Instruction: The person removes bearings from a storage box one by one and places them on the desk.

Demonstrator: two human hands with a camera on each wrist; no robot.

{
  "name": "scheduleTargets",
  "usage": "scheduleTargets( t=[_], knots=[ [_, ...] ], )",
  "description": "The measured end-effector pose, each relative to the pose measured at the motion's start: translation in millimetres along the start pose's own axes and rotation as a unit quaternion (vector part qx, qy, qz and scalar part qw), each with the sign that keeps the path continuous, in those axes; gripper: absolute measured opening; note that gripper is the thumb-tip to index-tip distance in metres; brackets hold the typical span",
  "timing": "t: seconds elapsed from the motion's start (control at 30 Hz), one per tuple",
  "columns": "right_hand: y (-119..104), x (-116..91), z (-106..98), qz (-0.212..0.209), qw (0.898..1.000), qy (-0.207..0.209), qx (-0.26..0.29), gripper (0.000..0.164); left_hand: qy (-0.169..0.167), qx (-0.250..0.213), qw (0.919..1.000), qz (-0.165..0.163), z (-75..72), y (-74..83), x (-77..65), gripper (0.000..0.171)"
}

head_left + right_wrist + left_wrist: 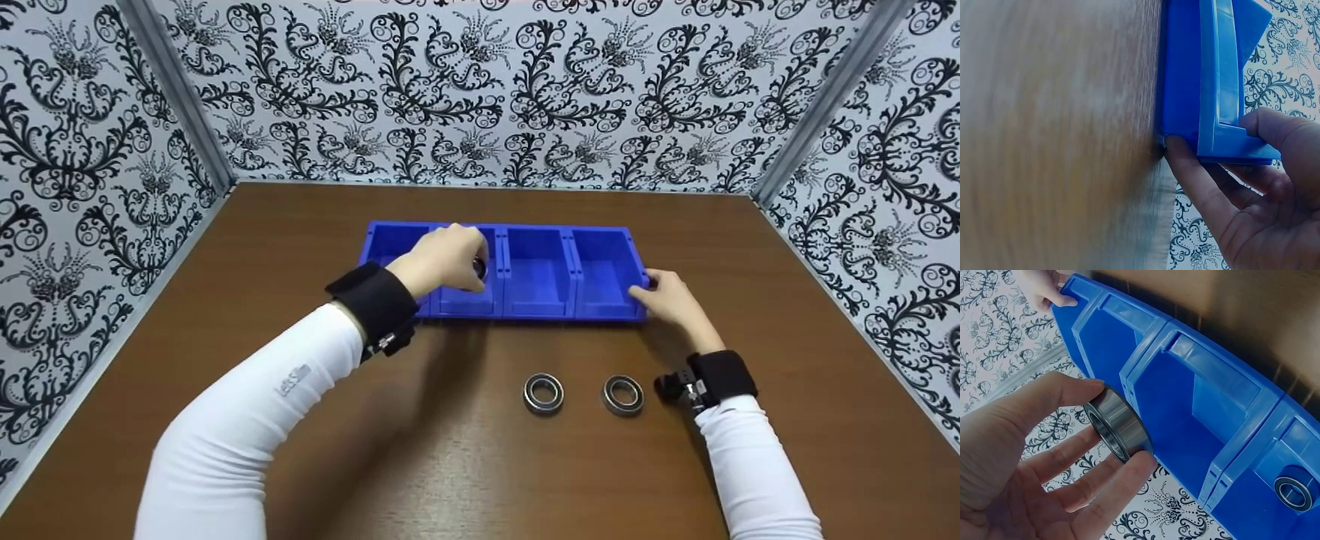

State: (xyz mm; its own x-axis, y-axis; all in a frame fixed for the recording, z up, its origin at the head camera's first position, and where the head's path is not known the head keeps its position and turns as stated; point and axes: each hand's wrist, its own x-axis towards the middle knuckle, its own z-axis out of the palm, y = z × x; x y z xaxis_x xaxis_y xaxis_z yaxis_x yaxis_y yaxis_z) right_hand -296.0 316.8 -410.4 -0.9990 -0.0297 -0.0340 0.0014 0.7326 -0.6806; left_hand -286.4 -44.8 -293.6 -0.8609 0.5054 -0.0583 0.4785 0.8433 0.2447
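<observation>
My left hand (448, 259) pinches a steel ball bearing (1120, 424) between thumb and fingers. In the head view it is above the second compartment from the left of a blue four-part storage bin (536, 309). Another bearing (1293, 492) lies in the leftmost compartment, which my left arm partly covers in the head view. At the bin's right end, my right hand (670, 298) grips the front corner. Its thumb (1269, 126) lies over the rim, while the other fingers are against the outer side.
Two more bearings, one on the left (543, 394) and one on the right (622, 395), lie flat on the brown table (465, 472) in front of the bin. Patterned wall panels (480, 90) enclose the table at the back and both sides.
</observation>
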Motion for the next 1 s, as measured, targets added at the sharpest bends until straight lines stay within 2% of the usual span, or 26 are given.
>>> scheduleTargets(
  t=[0.2, 0.6, 1.0],
  knots=[
    [0.1, 1.1, -1.2, -0.001, 1.0, -0.006, 0.007, 0.051, 0.007, -0.011, 0.9999, 0.004, 1.0, 0.4, -8.6, 0.029],
    [-0.4, 0.2, 0.8, -0.001, 1.0, -0.01, 0.0, 0.052, 0.015, -0.019, 0.9997, 0.005, 11.9, 6.8, -24.8, 0.023],
    [-1.1, 0.5, -0.4, -0.002, 1.0, -0.013, 0.023, 0.05, 0.025, -0.023, 0.9994, 0.001, 19.5, 7.7, -32.3, 0.027]
  ],
)
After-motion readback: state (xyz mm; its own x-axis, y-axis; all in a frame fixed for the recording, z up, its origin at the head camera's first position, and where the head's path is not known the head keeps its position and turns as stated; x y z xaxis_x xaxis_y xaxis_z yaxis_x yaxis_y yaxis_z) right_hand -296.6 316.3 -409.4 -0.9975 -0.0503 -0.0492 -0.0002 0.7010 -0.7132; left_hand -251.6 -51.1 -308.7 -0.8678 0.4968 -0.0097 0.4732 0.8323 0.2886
